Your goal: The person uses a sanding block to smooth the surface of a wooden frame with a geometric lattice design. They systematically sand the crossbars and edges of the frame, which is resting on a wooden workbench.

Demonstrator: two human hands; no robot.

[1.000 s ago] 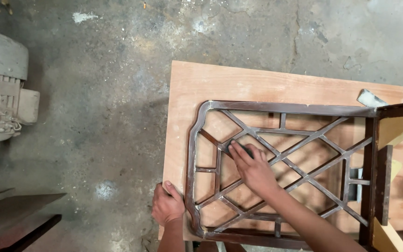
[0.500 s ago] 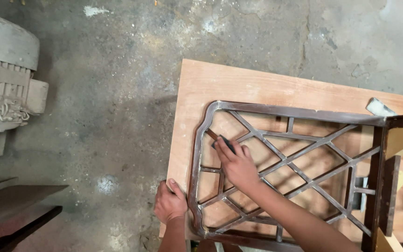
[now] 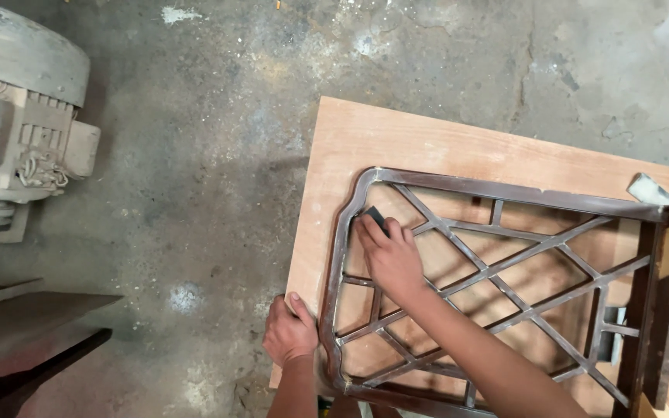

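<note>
Since a second ago, the right hand has slid from the lattice's middle toward its rounded left corner, its grip pressing a small dark pad against the metal lattice frame. That frame lies flat on the wooden table. At the table's edge, the left hand is clenched over the rim.

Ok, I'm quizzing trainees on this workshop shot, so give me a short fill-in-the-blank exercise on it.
1. The metal frame lies flat on a ____ board.
2. The right hand presses a small dark pad near the frame's ____ corner.
3. The left hand grips the board's ____.
4. The floor is bare ____.

Missing words: wooden; rounded; edge; concrete
</note>
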